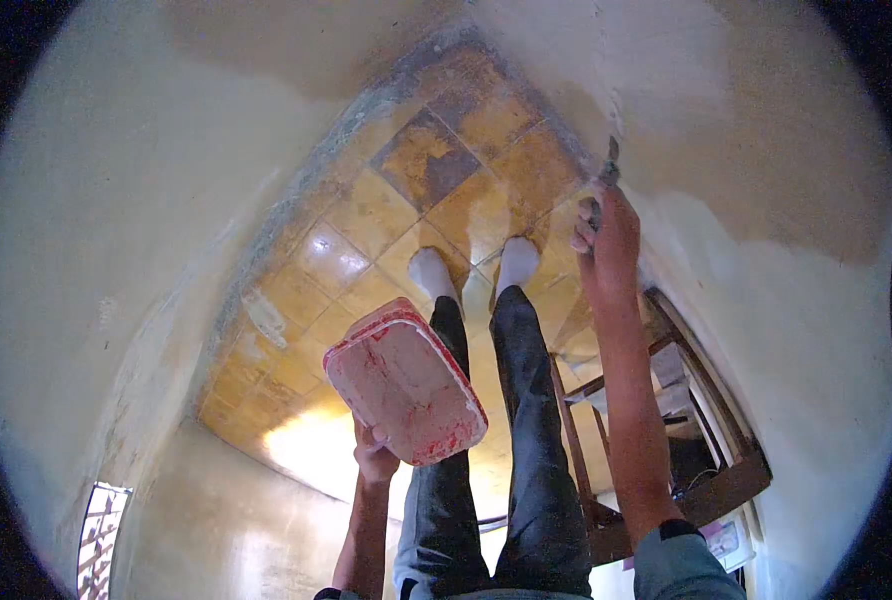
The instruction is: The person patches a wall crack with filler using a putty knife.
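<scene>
A red rectangular tub (406,390), its inside coated with pale plaster-like residue, is gripped at its lower left edge by my left hand (375,455). My right hand (611,235) is raised on the right, its fingers wrapped round a small putty knife (613,158). The knife's dark blade points up and touches or nearly touches the right wall (726,120), just below a thin pale crack line. Around that line the wall shows tan and whitish patches.
Worn yellow tiles (366,215) cover the floor, narrowing to a corner ahead. Another wall (136,180) rises on the left. A dark wooden frame (711,495) with items inside stands at the lower right, near my right forearm. A barred window (101,535) is lower left.
</scene>
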{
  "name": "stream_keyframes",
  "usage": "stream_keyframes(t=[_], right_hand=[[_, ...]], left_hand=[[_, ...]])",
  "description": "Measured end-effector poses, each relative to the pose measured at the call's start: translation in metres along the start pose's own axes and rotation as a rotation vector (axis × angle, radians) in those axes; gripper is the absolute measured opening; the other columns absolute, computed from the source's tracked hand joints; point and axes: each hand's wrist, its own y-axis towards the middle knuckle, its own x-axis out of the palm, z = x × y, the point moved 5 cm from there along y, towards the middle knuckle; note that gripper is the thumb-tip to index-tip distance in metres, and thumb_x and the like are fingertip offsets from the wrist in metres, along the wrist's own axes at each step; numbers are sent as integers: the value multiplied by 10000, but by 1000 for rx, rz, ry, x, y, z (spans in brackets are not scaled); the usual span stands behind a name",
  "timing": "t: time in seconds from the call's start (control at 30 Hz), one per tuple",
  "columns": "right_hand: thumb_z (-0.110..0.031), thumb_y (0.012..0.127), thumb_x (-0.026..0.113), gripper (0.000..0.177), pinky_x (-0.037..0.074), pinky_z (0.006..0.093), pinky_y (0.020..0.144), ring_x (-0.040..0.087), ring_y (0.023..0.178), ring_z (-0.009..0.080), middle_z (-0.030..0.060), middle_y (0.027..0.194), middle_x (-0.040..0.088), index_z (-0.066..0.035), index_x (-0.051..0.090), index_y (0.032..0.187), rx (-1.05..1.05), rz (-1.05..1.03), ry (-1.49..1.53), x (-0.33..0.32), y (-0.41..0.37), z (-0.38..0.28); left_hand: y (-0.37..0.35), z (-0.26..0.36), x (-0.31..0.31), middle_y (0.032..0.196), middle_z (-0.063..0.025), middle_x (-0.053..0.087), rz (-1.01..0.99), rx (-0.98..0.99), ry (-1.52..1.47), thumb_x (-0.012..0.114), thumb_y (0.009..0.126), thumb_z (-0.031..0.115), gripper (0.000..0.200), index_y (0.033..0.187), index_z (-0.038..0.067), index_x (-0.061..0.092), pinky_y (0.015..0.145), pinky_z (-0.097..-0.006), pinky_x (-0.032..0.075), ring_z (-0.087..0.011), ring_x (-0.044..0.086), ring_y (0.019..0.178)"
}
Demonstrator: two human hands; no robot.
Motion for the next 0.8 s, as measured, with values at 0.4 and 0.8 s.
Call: stream_keyframes(t=[0.4,0.8], right_hand=[[-271,912,620,177,385,241,420,464,530,91,-16,701,500,-127,522,944,-78,-105,106,37,34,-24],[-215,961,572,119,364,221,468,418,571,60,-24,746,479,-105,551,1002,-10,-95,51,61,7,-22]], left_hand=[[-2,7,16,1436,-130,397,-31,4,20,751,688,317,987,1492,77,230,1098,-468,347,-319,409,1317],[1,-2,1,1323,-179,505,-61,153,-20,688,792,306,736,1393,11,382,1038,-549,428,-380,505,1221]])
